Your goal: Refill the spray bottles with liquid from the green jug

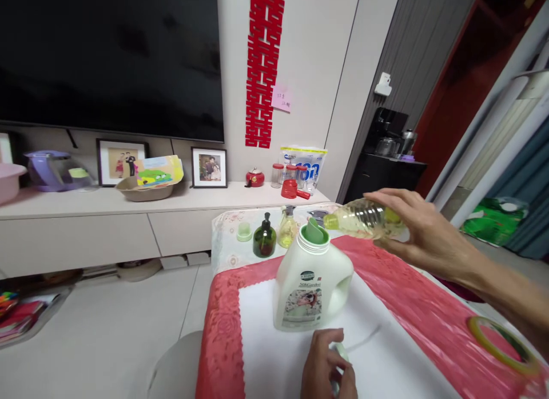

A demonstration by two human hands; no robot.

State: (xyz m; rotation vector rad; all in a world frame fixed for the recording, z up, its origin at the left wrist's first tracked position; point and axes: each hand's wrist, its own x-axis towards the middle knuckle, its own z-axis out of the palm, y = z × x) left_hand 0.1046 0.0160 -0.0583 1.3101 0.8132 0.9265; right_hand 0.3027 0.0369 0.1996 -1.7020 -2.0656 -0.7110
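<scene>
My right hand [405, 222] is wrapped round a clear ribbed bottle [364, 218] with pale yellow liquid in it. That bottle is tipped on its side, its mouth close to the green pouring spout [315, 232] of a large white laundry detergent bottle [302, 290]. The detergent bottle stands upright without a cap on a white cloth. In front of it, my left hand [328, 364] has its fingers curled round a pale green piece [341, 351]. A thin tube [364, 339] stretches to the right from that piece, partly blurred.
Behind the detergent bottle stand a dark green pump bottle [265, 238], a clear spray bottle [288, 227] and a pale green cap [244, 232]. A roll of tape [480, 333] lies on the red tablecloth [223, 330] at right. Further back is a low cabinet [184, 230].
</scene>
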